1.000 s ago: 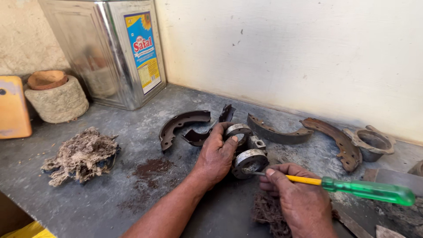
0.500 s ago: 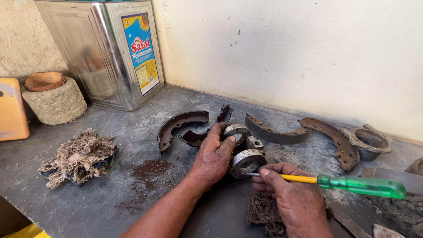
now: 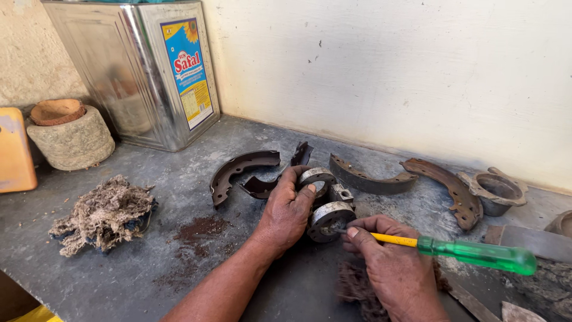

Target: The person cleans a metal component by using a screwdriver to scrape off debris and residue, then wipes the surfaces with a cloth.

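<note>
My left hand [image 3: 288,211] grips a grey metal brake cylinder [image 3: 328,206] with two round ends, holding it down on the dark bench [image 3: 179,197]. My right hand [image 3: 390,267] holds a screwdriver [image 3: 459,250] with a yellow shaft and a green handle. Its tip pokes into the nearer round end of the cylinder. A wad of brown fibre [image 3: 357,286] lies under my right hand.
Several rusty curved brake shoes [image 3: 241,170] [image 3: 366,177] [image 3: 450,188] lie behind the hands. A rusty metal hub [image 3: 496,191] is at the right. A big square tin [image 3: 137,65], a stone cylinder with a clay dish [image 3: 68,134] and a fibre clump [image 3: 104,211] are at the left.
The screwdriver tip has pushed slightly further into the cylinder's end, with my right hand shifting a little left. My left hand keeps its grip.
</note>
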